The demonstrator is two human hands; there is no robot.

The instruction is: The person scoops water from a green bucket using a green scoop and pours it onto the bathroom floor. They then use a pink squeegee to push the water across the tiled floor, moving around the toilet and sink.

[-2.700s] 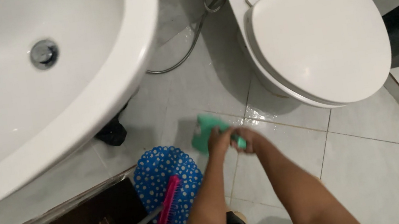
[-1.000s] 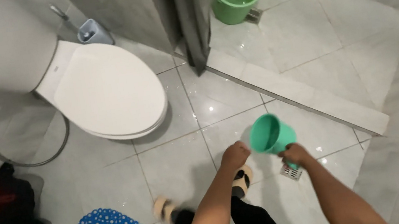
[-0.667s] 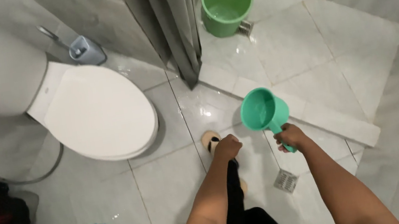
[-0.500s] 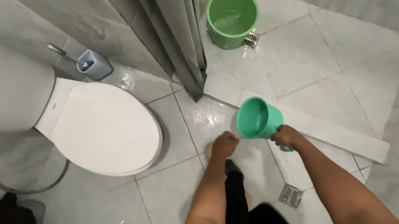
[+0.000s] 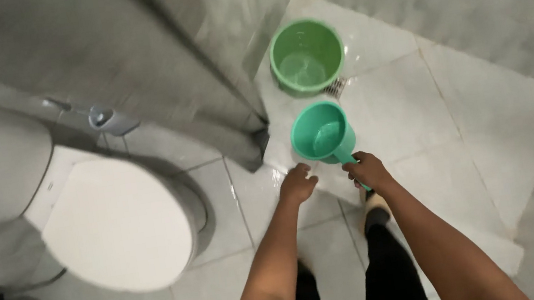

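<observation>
This is a home bathroom: a white toilet [image 5: 119,221] with its lid shut stands on pale floor tiles [image 5: 409,107], a grey curtain [image 5: 199,75] hangs beside a wet shower area, and a green bucket [image 5: 306,56] sits there.

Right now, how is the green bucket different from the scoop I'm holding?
The bucket is leaf green, while the scoop is teal. The bucket stands on the shower floor; the scoop is held above the tiles by the right hand. The scoop has a straight handle; no handle shows on the bucket. In this view the bucket's mouth looks wider. Both are round, open-topped plastic vessels.
</observation>
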